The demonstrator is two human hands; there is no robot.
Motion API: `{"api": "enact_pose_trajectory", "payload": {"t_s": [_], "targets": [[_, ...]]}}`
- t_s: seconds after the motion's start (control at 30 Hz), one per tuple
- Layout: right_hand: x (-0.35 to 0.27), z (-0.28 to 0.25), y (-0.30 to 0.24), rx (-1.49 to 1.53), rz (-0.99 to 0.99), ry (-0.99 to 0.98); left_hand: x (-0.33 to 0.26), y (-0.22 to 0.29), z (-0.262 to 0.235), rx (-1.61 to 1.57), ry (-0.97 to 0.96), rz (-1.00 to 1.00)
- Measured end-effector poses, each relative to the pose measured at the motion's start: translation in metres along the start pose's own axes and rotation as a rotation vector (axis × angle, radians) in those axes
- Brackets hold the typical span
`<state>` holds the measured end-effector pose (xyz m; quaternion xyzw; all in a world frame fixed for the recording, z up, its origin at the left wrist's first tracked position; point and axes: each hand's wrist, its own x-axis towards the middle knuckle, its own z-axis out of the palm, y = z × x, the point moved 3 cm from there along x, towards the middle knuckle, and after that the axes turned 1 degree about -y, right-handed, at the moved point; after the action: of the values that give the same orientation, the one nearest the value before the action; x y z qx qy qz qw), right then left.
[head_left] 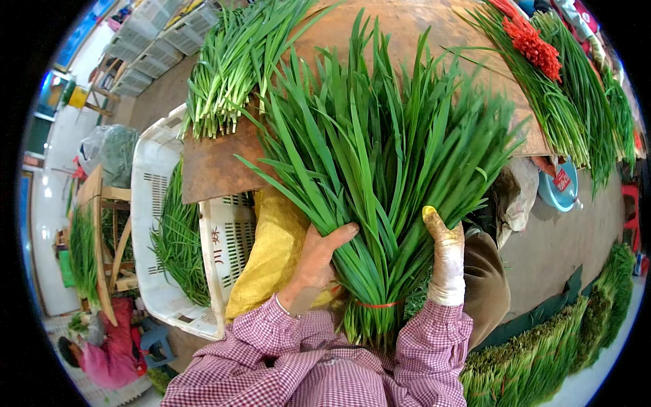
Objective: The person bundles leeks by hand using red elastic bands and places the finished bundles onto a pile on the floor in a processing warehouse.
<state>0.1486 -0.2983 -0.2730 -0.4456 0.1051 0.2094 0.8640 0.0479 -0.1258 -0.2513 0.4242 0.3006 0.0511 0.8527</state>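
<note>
A big bundle of long green leaf chives [380,156] fans out upward in front of me, tied near its cut ends by a red band [378,305]. My left hand [319,261], bare, grips the bundle's left side just above the band. My right hand [444,261], in a dirty white glove with a yellowed thumb, holds the right side. Both sleeves are red-and-white checked. The bundle's upper leaves lie over a brown board table [407,27].
Another chive bunch [234,61] lies on the board at upper left; more greens with red bands [536,44] lie at the upper right. A white plastic crate [152,203] with chives stands left. Stacked chive bundles [542,353] line the floor lower right. A person in pink [108,353] crouches lower left.
</note>
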Motion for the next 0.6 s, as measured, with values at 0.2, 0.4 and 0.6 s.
{"api": "enact_pose_trajectory", "payload": {"t_s": [0.2, 0.4, 0.6], "targets": [[-0.001, 0.037, 0.001, -0.341, -0.081, -0.116, -0.004, 0.013, 0.024, 0.250, -0.050, 0.082], [-0.014, 0.043, -0.011, -0.595, -0.160, -0.037, 0.011, 0.006, 0.031, 0.591, -0.024, 0.301], [-0.027, 0.053, -0.014, -0.690, -0.302, -0.060, 0.013, 0.022, 0.036, 0.629, 0.024, 0.218]]}}
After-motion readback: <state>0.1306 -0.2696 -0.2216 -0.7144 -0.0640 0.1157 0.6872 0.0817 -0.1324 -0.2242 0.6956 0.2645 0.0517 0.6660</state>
